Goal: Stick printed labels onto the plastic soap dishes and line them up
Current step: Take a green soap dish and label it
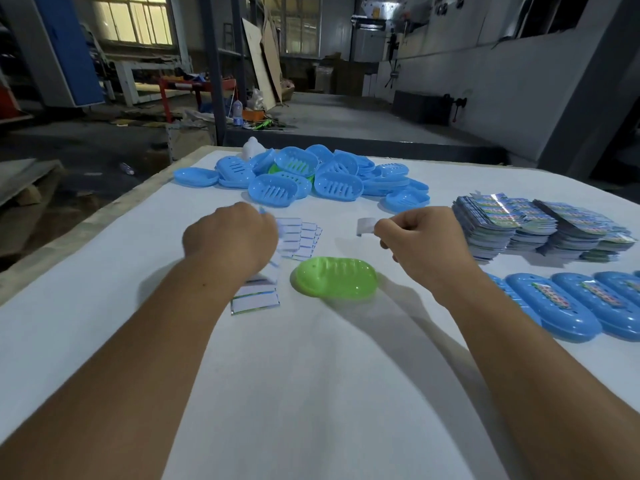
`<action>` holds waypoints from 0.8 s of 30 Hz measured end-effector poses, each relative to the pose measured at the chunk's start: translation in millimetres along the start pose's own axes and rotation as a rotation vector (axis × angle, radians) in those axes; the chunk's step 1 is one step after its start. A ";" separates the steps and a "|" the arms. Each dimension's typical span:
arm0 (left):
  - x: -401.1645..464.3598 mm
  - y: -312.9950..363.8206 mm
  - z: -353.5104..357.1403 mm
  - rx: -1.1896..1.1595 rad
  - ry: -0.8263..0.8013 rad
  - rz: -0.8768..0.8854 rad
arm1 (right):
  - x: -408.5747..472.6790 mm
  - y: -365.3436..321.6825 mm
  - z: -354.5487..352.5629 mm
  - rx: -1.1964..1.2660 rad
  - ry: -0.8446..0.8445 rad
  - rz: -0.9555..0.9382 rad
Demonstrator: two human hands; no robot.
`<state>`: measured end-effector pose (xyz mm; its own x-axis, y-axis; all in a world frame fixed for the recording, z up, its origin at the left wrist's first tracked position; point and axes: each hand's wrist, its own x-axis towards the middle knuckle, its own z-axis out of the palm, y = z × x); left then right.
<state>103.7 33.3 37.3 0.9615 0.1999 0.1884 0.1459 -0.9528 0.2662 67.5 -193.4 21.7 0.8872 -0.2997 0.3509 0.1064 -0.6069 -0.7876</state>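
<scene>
Two bare forearms reach up from the bottom of the frame over a white table point(311, 393). The left hand point(231, 234), left of centre, is curled into a loose fist with its knuckles up; a sliver of pale blue shows at its fingertips, but what it holds, if anything, cannot be told. The right hand point(424, 237), right of centre, pinches one small white label point(365, 226) between thumb and fingertips, holding it above the table. Between and just below the two hands lies a single green soap dish point(334, 278), upside down, apart from both hands. Just beside the left hand, fanned sheets of white labels point(299, 237) lie on the table, and another label sheet point(255, 301) shows under the left wrist; the number of sheets is too blurred to count. In the upper centre sits a loose heap of blue soap dishes point(311, 178), well over a dozen, overlapping too much for an exact count, with a second green one partly buried among them. At the right edge, stacks of printed colourful cards point(540, 226) stand in about three piles. Below them, in the lower right, a row of blue soap dishes bearing labels point(554, 306) lies side by side, touching; at least four are in view before the frame edge cuts the row.
</scene>
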 end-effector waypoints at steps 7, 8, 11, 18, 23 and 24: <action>5.5 -20.2 2.7 0.288 -0.153 -0.031 | -3.7 -1.9 2.7 -0.040 -0.003 -0.002; 4.9 -20.2 2.7 0.300 -0.148 -0.027 | -4.5 -2.1 2.9 -0.040 -0.001 -0.003; 2.0 -16.9 0.7 0.283 -0.086 -0.005 | -6.0 -3.0 3.4 -0.050 0.013 -0.017; -27.2 24.5 -0.7 -0.720 -0.100 0.258 | -10.2 -4.7 6.6 -0.107 0.045 -0.085; -40.1 37.9 10.5 -0.907 -0.171 0.342 | -11.2 -6.0 8.8 -0.080 0.042 -0.099; -41.1 38.5 12.0 -0.919 -0.190 0.346 | -11.8 -6.2 8.9 -0.069 0.040 -0.099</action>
<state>72.5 -14.3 28.5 0.9501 -0.1716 0.2607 -0.3084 -0.3889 0.8681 60.4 -179.5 18.0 0.8550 -0.2645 0.4461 0.1598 -0.6840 -0.7118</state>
